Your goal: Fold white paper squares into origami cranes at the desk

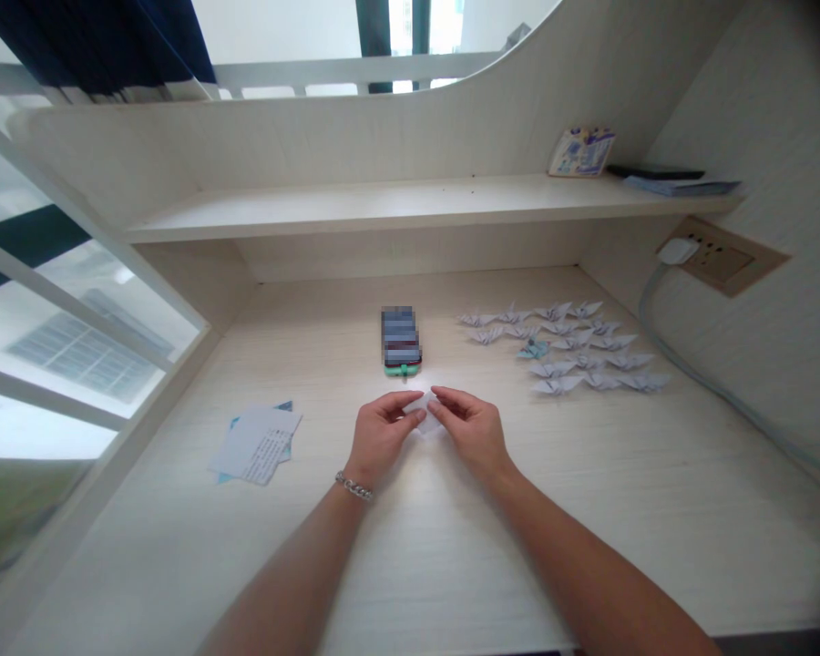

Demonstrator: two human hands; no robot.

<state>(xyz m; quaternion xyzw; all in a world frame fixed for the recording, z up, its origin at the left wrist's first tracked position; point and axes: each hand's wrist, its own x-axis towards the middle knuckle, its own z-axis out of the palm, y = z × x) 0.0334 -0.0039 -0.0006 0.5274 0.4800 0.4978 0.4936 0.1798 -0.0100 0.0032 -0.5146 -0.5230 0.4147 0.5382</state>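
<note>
A small piece of white folded paper lies on the pale wooden desk, pinched between both hands. My left hand, with a chain bracelet at the wrist, grips its left edge with thumb and fingers. My right hand pinches its right side. Just beyond the hands lies a phone in a green case. Several folded paper cranes stand in rows to the right, one of them teal.
A small stack of paper sheets lies at the left. A shelf runs above the desk, with a small printed carton and flat items at its right end. A wall socket with plug and cable is on the right wall.
</note>
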